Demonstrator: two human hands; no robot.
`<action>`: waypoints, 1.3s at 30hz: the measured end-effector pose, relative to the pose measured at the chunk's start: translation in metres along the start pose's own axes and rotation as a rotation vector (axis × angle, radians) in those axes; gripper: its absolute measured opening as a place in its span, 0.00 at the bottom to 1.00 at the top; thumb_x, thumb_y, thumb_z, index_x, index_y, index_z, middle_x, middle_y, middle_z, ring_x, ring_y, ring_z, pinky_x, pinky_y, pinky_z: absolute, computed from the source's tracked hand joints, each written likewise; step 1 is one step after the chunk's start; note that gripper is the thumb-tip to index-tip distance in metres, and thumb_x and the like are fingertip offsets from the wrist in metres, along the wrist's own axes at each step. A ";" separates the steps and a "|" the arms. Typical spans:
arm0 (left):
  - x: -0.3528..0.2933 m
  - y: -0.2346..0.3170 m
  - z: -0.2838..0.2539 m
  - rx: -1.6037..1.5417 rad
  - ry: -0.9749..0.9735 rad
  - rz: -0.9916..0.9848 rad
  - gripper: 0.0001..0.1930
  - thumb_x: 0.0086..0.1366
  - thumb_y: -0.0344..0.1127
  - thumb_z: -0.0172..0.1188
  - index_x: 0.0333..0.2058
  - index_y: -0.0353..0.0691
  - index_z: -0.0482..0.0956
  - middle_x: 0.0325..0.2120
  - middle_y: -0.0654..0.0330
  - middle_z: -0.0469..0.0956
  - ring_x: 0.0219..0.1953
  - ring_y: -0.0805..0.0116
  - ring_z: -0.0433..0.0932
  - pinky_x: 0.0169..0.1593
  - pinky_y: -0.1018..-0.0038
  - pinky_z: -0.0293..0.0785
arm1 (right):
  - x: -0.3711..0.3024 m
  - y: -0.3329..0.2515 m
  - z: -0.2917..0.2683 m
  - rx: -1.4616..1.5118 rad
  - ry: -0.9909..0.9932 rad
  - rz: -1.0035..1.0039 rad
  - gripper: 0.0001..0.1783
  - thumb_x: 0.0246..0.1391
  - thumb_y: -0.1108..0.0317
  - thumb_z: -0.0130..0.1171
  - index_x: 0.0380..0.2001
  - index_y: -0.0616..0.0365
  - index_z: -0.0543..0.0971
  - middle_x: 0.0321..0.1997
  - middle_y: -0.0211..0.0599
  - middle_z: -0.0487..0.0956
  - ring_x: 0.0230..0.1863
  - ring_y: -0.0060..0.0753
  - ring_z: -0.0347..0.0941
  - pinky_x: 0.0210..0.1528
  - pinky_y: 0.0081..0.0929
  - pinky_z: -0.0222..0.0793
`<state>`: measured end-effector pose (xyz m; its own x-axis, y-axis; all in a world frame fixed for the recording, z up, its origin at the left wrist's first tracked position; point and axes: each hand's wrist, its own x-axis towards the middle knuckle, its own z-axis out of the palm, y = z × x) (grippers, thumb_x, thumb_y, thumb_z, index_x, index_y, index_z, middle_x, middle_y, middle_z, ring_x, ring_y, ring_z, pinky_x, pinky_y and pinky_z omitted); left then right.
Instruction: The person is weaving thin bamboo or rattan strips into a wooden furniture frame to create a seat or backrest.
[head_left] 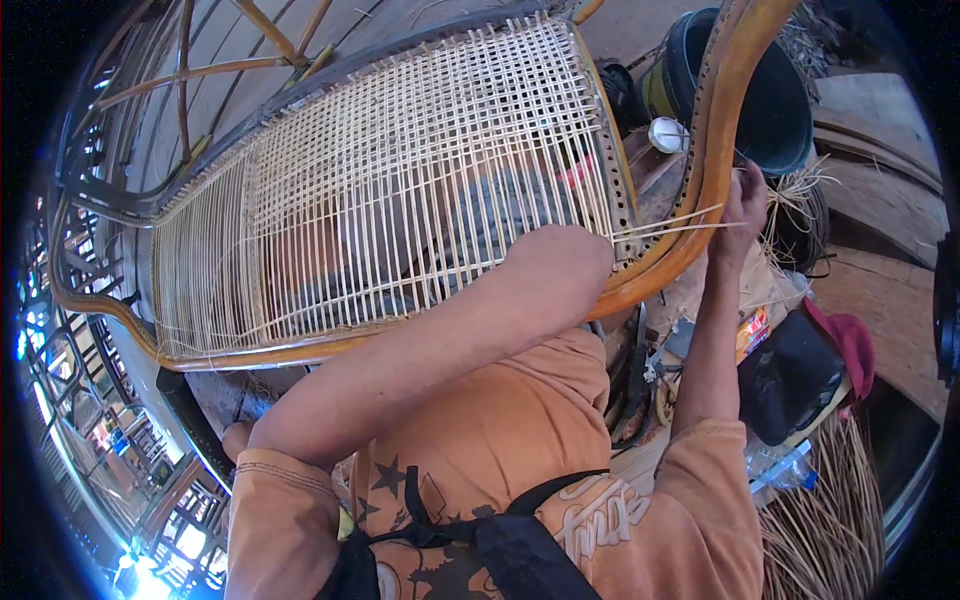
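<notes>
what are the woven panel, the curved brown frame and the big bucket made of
Woven panel: probably natural cane or rattan, seemingly unvarnished, judging by its thin, straw-coloured weave.
Curved frame: likely wood or thick rattan, varnished, from its orange-brown tone and glossy highlights.
Bucket: apparently plastic, dark, by its smooth, even wall.

A pale cane panel (430,130) stretches across a curved, glossy brown wooden frame (738,90), whose right side is pierced with rows of small holes. The panel's upper part is woven into a grid of small open squares, while its lower part is mostly parallel lengthwise strands with gaps between. Loose cane ends (675,223) stick out over the frame's lower right curve.
</notes>
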<state>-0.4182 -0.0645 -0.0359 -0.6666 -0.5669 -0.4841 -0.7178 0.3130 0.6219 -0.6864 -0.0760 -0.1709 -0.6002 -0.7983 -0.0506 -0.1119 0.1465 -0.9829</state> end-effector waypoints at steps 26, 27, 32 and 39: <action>-0.002 0.009 -0.004 0.019 0.021 -0.016 0.09 0.57 0.28 0.53 0.34 0.29 0.75 0.27 0.40 0.79 0.34 0.40 0.80 0.39 0.52 0.76 | -0.169 -0.066 -0.045 -0.064 -0.112 0.197 0.14 0.65 0.70 0.52 0.51 0.65 0.73 0.36 0.32 0.78 0.30 0.17 0.72 0.34 0.16 0.70; -0.003 0.008 -0.005 -0.017 0.036 -0.026 0.10 0.58 0.29 0.53 0.36 0.29 0.75 0.27 0.40 0.79 0.35 0.40 0.80 0.40 0.52 0.76 | -0.173 -0.069 -0.043 -0.070 -0.121 0.194 0.14 0.65 0.70 0.52 0.51 0.65 0.73 0.36 0.32 0.78 0.31 0.17 0.72 0.34 0.16 0.70; -0.012 -0.013 -0.018 -0.144 0.111 -0.078 0.13 0.62 0.35 0.54 0.41 0.32 0.75 0.31 0.41 0.79 0.37 0.42 0.79 0.45 0.53 0.73 | -0.187 -0.081 -0.033 -0.084 -0.193 0.204 0.13 0.64 0.71 0.53 0.50 0.63 0.74 0.36 0.31 0.78 0.32 0.16 0.72 0.36 0.16 0.70; -0.003 -0.058 -0.023 -0.220 0.264 -0.113 0.15 0.66 0.42 0.51 0.37 0.35 0.80 0.31 0.46 0.80 0.37 0.46 0.79 0.44 0.58 0.74 | -0.192 -0.097 -0.004 -0.477 -0.143 -0.058 0.25 0.55 0.72 0.63 0.56 0.62 0.69 0.52 0.41 0.73 0.53 0.34 0.69 0.57 0.31 0.63</action>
<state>-0.3700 -0.0984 -0.0569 -0.4903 -0.7745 -0.3998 -0.7046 0.0822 0.7049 -0.5633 0.0659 -0.0646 -0.4711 -0.8804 -0.0548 -0.5116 0.3233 -0.7961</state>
